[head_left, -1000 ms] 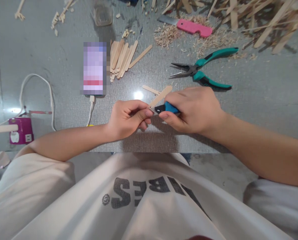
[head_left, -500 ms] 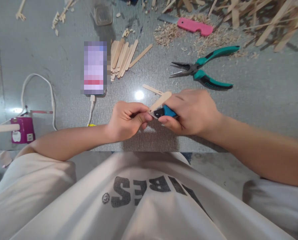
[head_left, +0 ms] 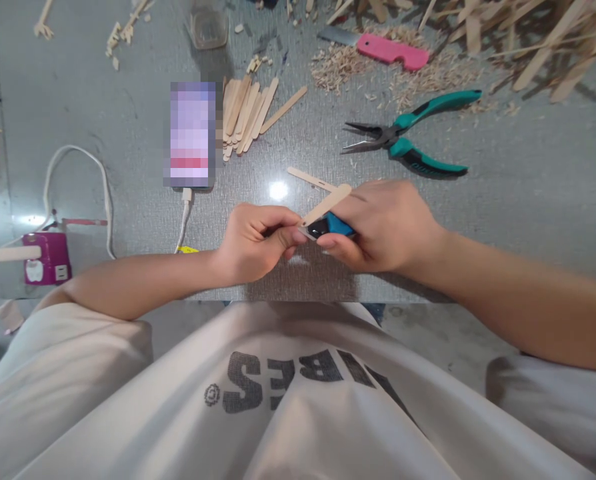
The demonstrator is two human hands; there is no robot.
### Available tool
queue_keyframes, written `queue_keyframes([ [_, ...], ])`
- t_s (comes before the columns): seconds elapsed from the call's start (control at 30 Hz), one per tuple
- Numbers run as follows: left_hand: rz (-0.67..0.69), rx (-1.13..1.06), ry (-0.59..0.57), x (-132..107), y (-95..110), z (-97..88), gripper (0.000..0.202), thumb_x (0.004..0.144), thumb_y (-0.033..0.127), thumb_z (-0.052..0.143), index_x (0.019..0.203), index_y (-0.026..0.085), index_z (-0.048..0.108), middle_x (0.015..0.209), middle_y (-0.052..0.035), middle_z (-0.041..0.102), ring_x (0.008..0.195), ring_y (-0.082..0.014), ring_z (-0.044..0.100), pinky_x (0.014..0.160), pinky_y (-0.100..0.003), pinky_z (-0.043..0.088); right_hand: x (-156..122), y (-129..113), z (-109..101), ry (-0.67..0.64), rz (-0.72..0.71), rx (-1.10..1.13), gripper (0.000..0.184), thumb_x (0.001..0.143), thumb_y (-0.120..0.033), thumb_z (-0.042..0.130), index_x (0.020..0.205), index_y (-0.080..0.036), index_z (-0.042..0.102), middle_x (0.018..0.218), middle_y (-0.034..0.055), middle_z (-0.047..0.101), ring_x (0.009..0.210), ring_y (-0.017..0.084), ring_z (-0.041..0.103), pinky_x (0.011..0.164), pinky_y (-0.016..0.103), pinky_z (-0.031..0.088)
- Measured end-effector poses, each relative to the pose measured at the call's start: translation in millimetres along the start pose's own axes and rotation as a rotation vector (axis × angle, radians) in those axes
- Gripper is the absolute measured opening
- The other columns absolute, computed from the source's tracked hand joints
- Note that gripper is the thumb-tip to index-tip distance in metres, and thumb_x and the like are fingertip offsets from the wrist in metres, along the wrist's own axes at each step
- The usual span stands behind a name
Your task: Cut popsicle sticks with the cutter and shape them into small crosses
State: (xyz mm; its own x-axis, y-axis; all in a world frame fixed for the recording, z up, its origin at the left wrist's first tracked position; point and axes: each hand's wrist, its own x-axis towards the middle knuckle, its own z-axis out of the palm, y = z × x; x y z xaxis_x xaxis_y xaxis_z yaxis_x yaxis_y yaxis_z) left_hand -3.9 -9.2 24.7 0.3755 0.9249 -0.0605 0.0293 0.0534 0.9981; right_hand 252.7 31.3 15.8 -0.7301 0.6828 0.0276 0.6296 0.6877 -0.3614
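Between the thumb and fingers of my left hand [head_left: 261, 243] is the near end of a wooden craft stick [head_left: 328, 204], which slants up to the right. My right hand [head_left: 385, 223] is closed around a utility knife [head_left: 335, 227] with a blue and black body. Its tip meets the stick close to my left fingertips; the blade itself is mostly hidden. Just beyond, another craft stick [head_left: 308, 179] with a small slot lies on the table, its right end behind the held stick and my right hand.
Long-nose pliers [head_left: 391, 135] lie opened beyond my right hand. Behind them are a pink folding saw [head_left: 393, 52], wood shavings [head_left: 335, 67] and a heap of sticks [head_left: 548, 47]. A pile of craft sticks [head_left: 248, 113] sits beside a phone [head_left: 191, 133] on a white cable [head_left: 182, 223].
The held craft stick has swung slightly, its free end now farther right. Both hands keep nearly the same place and grip; the whole view has shifted a little.
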Motion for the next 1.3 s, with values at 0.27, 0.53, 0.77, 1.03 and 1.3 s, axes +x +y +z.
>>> queue_keyframes([
  [0.27,-0.028,-0.031,0.005,2,-4,-1.8,0.052,0.1,0.056,0.102,0.073,0.02,0.075,0.057,0.0012,0.067,0.048,-0.0103,0.059,0.049,-0.024,0.049,1,5,1,-0.02,0.011,-0.025,0.098,0.118,-0.091,0.01,0.108,-0.023,0.081,0.081,0.0112,0.073,0.069,0.024,0.051,0.069,0.04,0.026],
  [0.53,0.034,0.001,-0.004,-1,2,-1.0,0.041,0.106,0.03,0.092,0.072,0.021,0.071,0.056,0.0041,0.066,0.044,-0.007,0.05,0.048,-0.022,0.044,3,-3,3,-0.007,0.022,-0.036,0.124,0.111,-0.095,-0.018,0.107,-0.021,0.082,0.081,0.0155,0.077,0.065,0.025,0.052,0.066,0.042,0.021],
  [0.77,-0.036,0.012,0.001,0,4,0.9,0.04,0.102,0.028,0.088,0.07,0.022,0.066,0.055,0.0039,0.062,0.046,-0.0087,0.052,0.048,-0.023,0.044,2,-7,1,-0.021,0.066,-0.043,0.116,0.111,-0.097,-0.013,0.103,-0.024,0.078,0.081,0.0139,0.076,0.065,0.025,0.05,0.066,0.042,0.021],
  [1.03,-0.098,-0.1,0.029,2,-1,1.6,0.059,0.097,0.065,0.104,0.074,0.02,0.073,0.058,0.0019,0.07,0.039,-0.0061,0.048,0.039,-0.02,0.04,1,-7,5,0.071,0.067,-0.15,0.116,0.116,-0.096,-0.004,0.108,-0.022,0.084,0.078,0.0119,0.074,0.065,0.025,0.053,0.068,0.044,0.021],
  [1.3,-0.12,-0.177,0.098,4,-5,3.3,0.062,0.086,0.073,0.112,0.08,0.018,0.083,0.063,-0.0014,0.078,0.036,-0.0066,0.051,0.032,-0.019,0.036,0,-1,13,0.301,0.04,-0.255,0.101,0.121,-0.095,0.01,0.098,-0.025,0.079,0.078,0.0099,0.075,0.07,0.024,0.052,0.072,0.045,0.027],
])
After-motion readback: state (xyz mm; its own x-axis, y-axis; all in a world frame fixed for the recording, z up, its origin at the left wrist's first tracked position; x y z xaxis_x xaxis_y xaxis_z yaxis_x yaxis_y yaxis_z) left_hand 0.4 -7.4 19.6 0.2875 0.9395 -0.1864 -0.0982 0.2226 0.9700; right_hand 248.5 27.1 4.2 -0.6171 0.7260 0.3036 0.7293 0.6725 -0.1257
